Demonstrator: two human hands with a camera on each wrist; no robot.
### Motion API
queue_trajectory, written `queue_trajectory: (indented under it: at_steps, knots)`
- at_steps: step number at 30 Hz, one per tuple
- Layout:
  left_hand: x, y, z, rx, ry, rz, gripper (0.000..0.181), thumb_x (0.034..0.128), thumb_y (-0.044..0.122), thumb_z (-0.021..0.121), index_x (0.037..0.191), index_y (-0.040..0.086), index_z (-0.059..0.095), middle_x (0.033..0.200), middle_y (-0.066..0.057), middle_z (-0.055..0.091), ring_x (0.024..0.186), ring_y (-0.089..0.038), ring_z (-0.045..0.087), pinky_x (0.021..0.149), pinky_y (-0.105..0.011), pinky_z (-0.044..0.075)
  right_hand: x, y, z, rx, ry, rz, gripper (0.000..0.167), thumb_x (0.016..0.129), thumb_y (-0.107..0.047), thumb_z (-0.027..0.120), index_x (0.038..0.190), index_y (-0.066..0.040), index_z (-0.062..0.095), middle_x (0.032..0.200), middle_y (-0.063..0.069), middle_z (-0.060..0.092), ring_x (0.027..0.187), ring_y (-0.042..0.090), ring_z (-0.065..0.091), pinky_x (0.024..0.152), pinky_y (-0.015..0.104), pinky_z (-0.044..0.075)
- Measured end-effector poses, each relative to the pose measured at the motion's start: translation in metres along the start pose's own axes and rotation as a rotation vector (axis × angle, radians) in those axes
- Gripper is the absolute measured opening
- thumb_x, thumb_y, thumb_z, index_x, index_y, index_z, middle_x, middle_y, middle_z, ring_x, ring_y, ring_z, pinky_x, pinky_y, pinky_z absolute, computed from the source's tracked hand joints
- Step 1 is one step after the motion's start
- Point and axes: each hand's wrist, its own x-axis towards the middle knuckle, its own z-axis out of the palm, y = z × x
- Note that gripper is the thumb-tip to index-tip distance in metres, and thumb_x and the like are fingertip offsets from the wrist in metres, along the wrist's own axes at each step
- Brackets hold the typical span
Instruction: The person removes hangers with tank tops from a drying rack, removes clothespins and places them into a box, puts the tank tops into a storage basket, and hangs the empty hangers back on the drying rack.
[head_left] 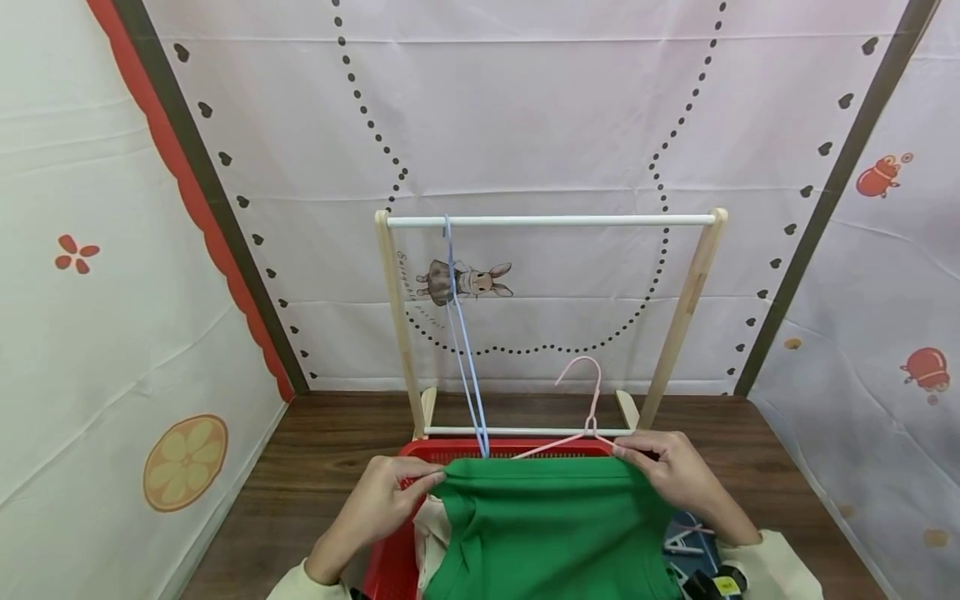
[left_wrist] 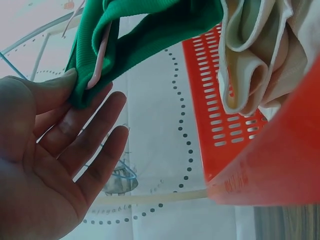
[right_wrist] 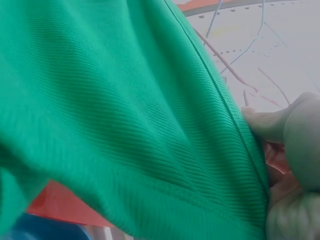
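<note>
A green ribbed garment (head_left: 555,517) is stretched between both hands, in front of the rack. The left hand (head_left: 384,500) pinches its upper left corner between thumb and index finger; the other fingers (left_wrist: 95,145) are spread. One end of a pink hanger (left_wrist: 100,65) lies inside the cloth at that corner. At the upper right edge, the right hand (head_left: 667,468) pinches the garment close to the other arm of the hanger. The hanger's hook (head_left: 597,387) rises above the cloth. Folds hide part of the hanger's arms.
Behind stands a rack with a white rail (head_left: 547,221) and wooden posts; a blue hanger (head_left: 468,358) hangs from it. Under the garment is a red basket (head_left: 393,554) with cream cloth (head_left: 431,533). Dark blue items (head_left: 690,542) lie at the right.
</note>
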Motion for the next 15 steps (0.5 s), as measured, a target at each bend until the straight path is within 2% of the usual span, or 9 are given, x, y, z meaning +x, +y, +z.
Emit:
queue_trajectory:
  at_steps: [2, 4, 7, 9, 15]
  knots:
    - [-0.0004, -0.0001, -0.0008, 0.000, 0.006, -0.007, 0.013, 0.0913, 0.011, 0.071, 0.102, 0.011, 0.080, 0.098, -0.001, 0.076, 0.090, -0.011, 0.071, 0.075, -0.034, 0.059, 0.0001, 0.0005, -0.0014, -0.002, -0.009, 0.024, 0.013, 0.089, -0.011, 0.072, 0.100, -0.011, 0.079, 0.100, 0.001, 0.075, 0.093, 0.008, 0.067, 0.081, 0.033, 0.056]
    - [-0.0005, 0.0000, -0.0020, -0.007, 0.012, -0.023, 0.013, 0.0911, 0.011, 0.071, 0.101, 0.011, 0.080, 0.098, -0.001, 0.076, 0.084, -0.007, 0.069, 0.067, -0.029, 0.057, 0.0003, 0.0007, -0.0032, -0.002, -0.021, 0.051, 0.013, 0.090, -0.011, 0.071, 0.101, -0.011, 0.079, 0.100, 0.001, 0.075, 0.093, 0.008, 0.066, 0.080, 0.032, 0.056]
    - [-0.0004, 0.0002, -0.0038, -0.016, 0.026, -0.038, 0.012, 0.0906, 0.011, 0.072, 0.100, 0.011, 0.080, 0.097, -0.002, 0.076, 0.074, -0.002, 0.061, 0.055, -0.022, 0.048, 0.0008, 0.0009, -0.0052, 0.012, -0.034, 0.082, 0.014, 0.091, -0.012, 0.070, 0.102, -0.011, 0.079, 0.100, 0.002, 0.075, 0.092, 0.007, 0.066, 0.080, 0.031, 0.055]
    - [-0.0007, 0.0002, -0.0049, -0.021, 0.033, -0.048, 0.012, 0.0901, 0.010, 0.072, 0.099, 0.012, 0.080, 0.097, -0.002, 0.076, 0.071, -0.002, 0.057, 0.052, -0.019, 0.042, 0.0013, 0.0008, -0.0062, 0.018, -0.039, 0.096, 0.014, 0.092, -0.013, 0.070, 0.102, -0.010, 0.079, 0.101, 0.002, 0.075, 0.092, 0.008, 0.066, 0.080, 0.031, 0.055]
    - [-0.0016, -0.0012, -0.0056, -0.003, 0.071, -0.020, 0.012, 0.0896, 0.009, 0.072, 0.098, 0.012, 0.080, 0.096, -0.001, 0.076, 0.077, -0.001, 0.061, 0.062, -0.021, 0.048, 0.0018, 0.0012, -0.0087, 0.023, -0.060, 0.135, 0.017, 0.094, -0.014, 0.068, 0.106, -0.008, 0.078, 0.105, 0.006, 0.075, 0.096, 0.017, 0.067, 0.082, 0.036, 0.055]
